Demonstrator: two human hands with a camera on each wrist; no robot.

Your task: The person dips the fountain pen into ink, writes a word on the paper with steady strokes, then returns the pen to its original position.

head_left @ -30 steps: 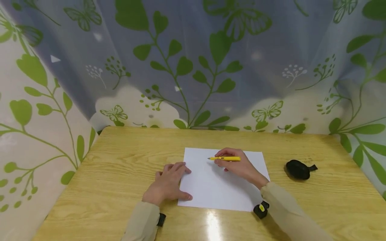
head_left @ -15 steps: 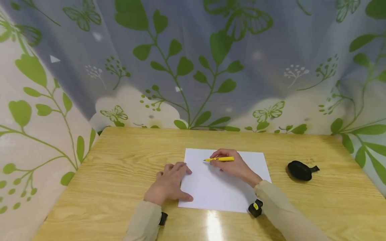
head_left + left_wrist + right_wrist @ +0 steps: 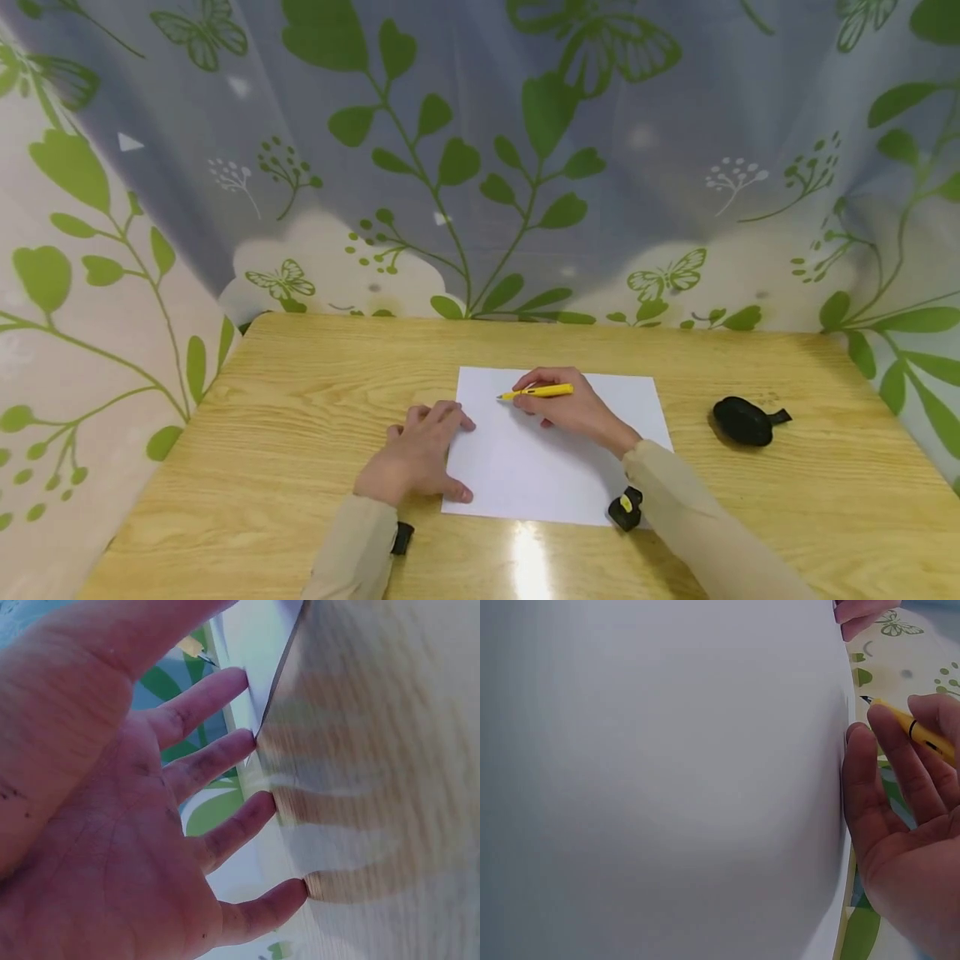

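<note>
Pen (image 3: 553,389) is pinched now in the right hand (image 3: 576,412), just above the upper left of the paper (image 3: 528,471), whose left edge is touched by the left hand (image 3: 416,457), fingers spread and free, while a black object (image 3: 742,422) is seen to the paper's right.

Filling the frame's left, the left hand (image 3: 139,795) is resting spread fingers on the paper (image 3: 262,645) at upper centre and the wooden table (image 3: 382,832) at right, while a pen (image 3: 191,646) is showing upper left.

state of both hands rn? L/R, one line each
Left hand: open, fingers spread at the left edge of the white paper, gripping nothing.
Right hand: closed on the yellow pen.
</note>
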